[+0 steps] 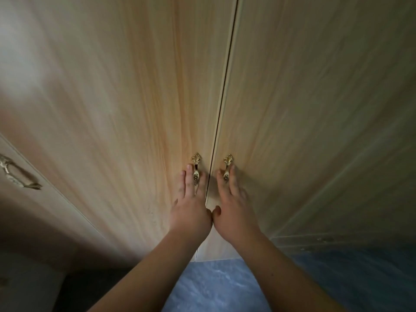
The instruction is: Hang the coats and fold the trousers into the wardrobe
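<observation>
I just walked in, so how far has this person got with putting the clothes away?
Nothing looks done: both wardrobe doors are shut, with no coats or trousers in view. In hand: the left hand and right hand lie with straight fingers at the gold handles. Left: opening the doors, hanging, folding.

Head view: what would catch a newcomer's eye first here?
Two hands at centre: the left hand and right hand reach side by side, fingers straight on the gold handles of two shut wardrobe doors. The dark seam between the doors runs up the middle. A third handle shows at far left, blue floor below.
</observation>
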